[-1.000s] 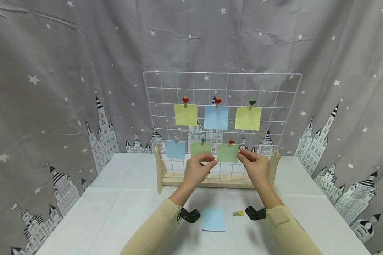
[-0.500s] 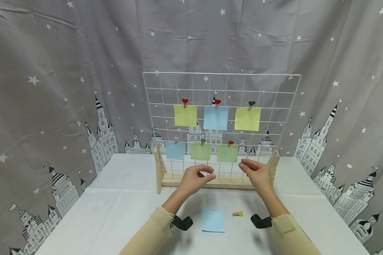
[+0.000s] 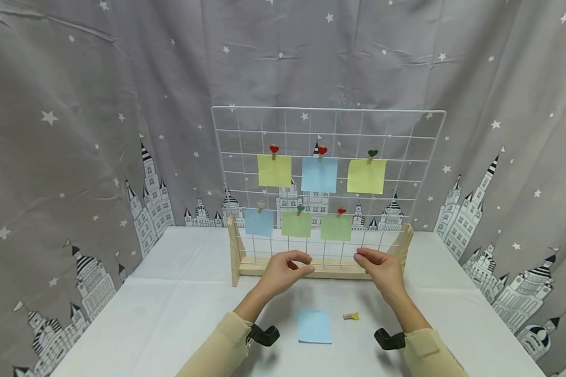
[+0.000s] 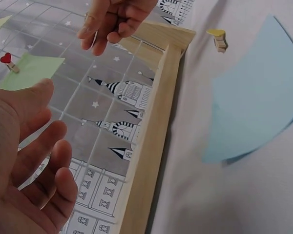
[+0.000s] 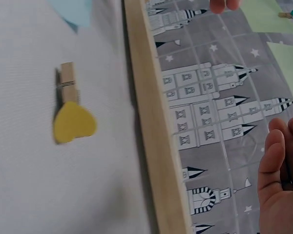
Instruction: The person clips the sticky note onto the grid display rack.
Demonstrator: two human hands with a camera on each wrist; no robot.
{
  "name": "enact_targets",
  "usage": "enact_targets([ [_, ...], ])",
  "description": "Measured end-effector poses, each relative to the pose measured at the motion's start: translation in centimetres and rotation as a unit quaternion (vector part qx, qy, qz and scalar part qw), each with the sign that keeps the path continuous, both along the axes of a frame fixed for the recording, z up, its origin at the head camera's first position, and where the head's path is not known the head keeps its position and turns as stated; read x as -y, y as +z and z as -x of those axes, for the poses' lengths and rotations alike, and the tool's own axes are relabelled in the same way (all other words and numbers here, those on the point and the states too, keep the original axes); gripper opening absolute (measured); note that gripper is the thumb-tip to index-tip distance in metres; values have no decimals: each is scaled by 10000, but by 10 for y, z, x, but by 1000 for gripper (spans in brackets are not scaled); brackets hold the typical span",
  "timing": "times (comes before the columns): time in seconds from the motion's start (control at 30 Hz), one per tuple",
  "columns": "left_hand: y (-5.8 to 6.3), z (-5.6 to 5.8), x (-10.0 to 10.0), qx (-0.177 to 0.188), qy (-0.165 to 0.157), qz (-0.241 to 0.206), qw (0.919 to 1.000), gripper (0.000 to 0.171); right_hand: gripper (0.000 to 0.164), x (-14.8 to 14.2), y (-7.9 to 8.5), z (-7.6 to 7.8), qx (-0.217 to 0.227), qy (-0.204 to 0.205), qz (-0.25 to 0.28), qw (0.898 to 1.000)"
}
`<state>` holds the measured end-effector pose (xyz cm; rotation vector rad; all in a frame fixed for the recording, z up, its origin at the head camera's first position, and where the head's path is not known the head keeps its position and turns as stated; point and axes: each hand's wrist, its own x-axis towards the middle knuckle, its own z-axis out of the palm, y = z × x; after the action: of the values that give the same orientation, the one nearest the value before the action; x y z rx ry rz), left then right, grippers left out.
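Observation:
My left hand hovers in front of the wooden base of a white wire grid, fingers loosely bent around nothing. To its right my right hand hangs at a similar height, thumb and fingers apart and holding nothing. Just above and between them, a green paper note is clipped to the grid by a small clothespin with a red heart. Below the hands, a blue paper note lies on the table, with a yellow-heart clothespin beside it.
Other notes hang on the grid in two rows: two yellow notes and a blue note above, another blue note and green note below. A grey curtain surrounds the white table.
Both hands have come away from the lower green note, moving down and toward me, with the left also drifting left. The hung notes stay put.

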<state>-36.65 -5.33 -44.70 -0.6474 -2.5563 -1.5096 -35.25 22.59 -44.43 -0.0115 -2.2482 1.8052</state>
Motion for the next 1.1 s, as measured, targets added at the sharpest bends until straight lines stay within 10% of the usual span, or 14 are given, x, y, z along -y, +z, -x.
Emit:
enact_targets([
  [1.1, -39, -10, 23, 49, -61, 176, 9998, 39, 39, -12, -40, -14, 331, 279, -230, 9988],
])
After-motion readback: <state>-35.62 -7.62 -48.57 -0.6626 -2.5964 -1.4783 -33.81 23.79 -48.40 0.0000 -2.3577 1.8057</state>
